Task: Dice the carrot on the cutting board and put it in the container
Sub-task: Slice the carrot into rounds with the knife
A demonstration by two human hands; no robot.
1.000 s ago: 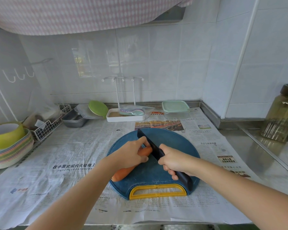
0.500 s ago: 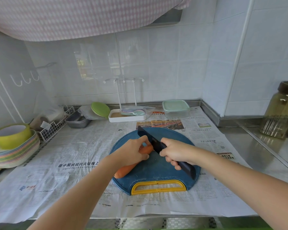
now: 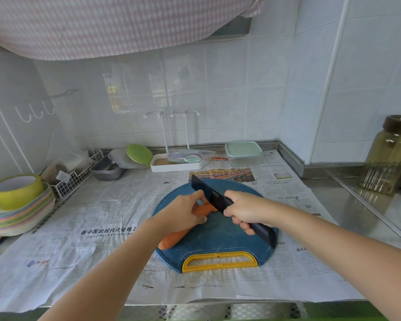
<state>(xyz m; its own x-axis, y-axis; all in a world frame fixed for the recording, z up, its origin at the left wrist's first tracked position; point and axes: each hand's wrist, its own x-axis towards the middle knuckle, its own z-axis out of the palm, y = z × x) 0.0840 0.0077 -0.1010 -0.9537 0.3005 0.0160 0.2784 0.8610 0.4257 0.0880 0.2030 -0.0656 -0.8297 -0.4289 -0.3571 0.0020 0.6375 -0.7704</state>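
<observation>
An orange carrot [image 3: 173, 238] lies diagonally on the round blue cutting board [image 3: 220, 235], which has a yellow handle at its near edge. My left hand [image 3: 183, 213] grips the carrot's far half and hides its middle. My right hand [image 3: 245, 210] holds the handle of a black knife [image 3: 207, 192]. The blade crosses the carrot's far tip, right beside my left fingertips. A clear container with a pale green lid [image 3: 243, 152] stands closed at the back of the counter, beyond the board.
Newspaper [image 3: 102, 216] covers the counter. At the left stand stacked coloured plates with a yellow-green bowl [image 3: 15, 191], a wire basket [image 3: 72, 179] and metal trays [image 3: 108, 170]. A white tray rack [image 3: 176, 164] is at the back, a glass jar [image 3: 391, 156] at the right.
The knife blade has shifted slightly along the carrot's far end while my left hand keeps its grip. My view has tilted a little.
</observation>
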